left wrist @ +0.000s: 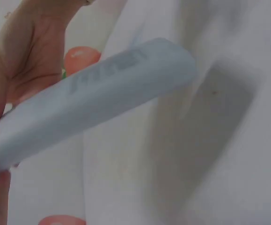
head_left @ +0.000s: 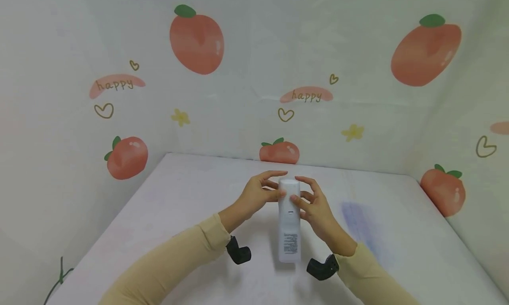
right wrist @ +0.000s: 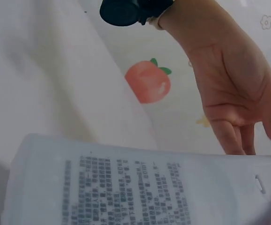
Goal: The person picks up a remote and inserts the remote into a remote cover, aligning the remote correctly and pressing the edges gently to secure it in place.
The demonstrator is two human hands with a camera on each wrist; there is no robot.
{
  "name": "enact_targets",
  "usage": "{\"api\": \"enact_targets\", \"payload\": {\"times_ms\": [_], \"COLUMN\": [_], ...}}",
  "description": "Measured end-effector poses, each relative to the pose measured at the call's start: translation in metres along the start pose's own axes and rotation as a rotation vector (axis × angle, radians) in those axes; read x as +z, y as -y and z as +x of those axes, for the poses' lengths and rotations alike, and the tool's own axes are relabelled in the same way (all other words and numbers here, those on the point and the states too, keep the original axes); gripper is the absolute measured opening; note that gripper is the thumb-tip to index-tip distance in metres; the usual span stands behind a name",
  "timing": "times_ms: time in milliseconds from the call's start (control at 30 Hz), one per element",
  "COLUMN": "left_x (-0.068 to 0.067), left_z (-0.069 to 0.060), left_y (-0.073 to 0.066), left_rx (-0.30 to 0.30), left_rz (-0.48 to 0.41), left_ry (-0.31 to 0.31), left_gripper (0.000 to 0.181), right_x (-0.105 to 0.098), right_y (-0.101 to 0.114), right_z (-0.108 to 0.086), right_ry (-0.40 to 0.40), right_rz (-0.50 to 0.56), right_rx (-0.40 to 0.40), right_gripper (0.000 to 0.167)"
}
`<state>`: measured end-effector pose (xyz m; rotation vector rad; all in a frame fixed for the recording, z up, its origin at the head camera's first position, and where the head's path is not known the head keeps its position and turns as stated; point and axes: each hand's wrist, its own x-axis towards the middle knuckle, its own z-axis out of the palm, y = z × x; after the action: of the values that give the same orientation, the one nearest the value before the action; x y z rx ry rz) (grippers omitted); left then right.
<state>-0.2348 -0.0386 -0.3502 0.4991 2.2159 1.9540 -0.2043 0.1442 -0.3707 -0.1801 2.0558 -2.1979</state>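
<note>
A white remote control (head_left: 289,223) is held above the table with its back towards me, showing a small latch mark and a printed label (right wrist: 126,187). My left hand (head_left: 254,193) holds its upper left side, thumb on the back and index finger reaching over the top end. On the other side, my right hand (head_left: 318,210) grips it with the thumb on the back and other fingers behind. The left wrist view shows the remote (left wrist: 98,93) slanting, its lower end free of both hands. The button side is hidden.
A white cloth-covered table (head_left: 191,185) lies beneath, with a bluish patch (head_left: 362,225) at right. Behind it hangs a curtain (head_left: 246,75) printed with red fruit. Black wrist cameras (head_left: 238,250) sit on both forearms.
</note>
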Motion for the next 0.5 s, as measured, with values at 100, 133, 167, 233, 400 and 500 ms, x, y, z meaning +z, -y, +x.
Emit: {"api": "enact_targets", "payload": {"times_ms": [100, 133, 167, 233, 400, 500], "left_x": [-0.005, -0.006, -0.007, -0.009, -0.014, -0.014], "left_z": [0.004, 0.005, 0.007, 0.011, 0.017, 0.020], "left_y": [-0.003, -0.004, -0.006, -0.009, -0.014, -0.016], "left_rx": [-0.035, -0.053, -0.069, -0.106, -0.109, -0.034], "left_rz": [-0.044, -0.036, -0.021, 0.017, 0.185, 0.366], "left_ry": [0.047, 0.050, 0.049, 0.049, 0.068, 0.063], "left_gripper": [0.042, 0.038, 0.034, 0.026, 0.018, 0.014], "right_x": [-0.002, -0.002, -0.002, -0.002, -0.003, -0.003], "right_y": [0.001, 0.001, 0.001, 0.001, -0.001, -0.004], "right_z": [-0.001, -0.001, -0.002, -0.002, -0.003, -0.003], "right_ry": [-0.009, -0.009, -0.008, -0.011, -0.016, -0.004], "right_rz": [-0.004, -0.008, -0.012, -0.025, -0.082, -0.098], "right_rx": [-0.023, -0.028, -0.033, -0.038, -0.034, -0.032], "right_gripper": [0.057, 0.057, 0.057, 0.057, 0.058, 0.059]}}
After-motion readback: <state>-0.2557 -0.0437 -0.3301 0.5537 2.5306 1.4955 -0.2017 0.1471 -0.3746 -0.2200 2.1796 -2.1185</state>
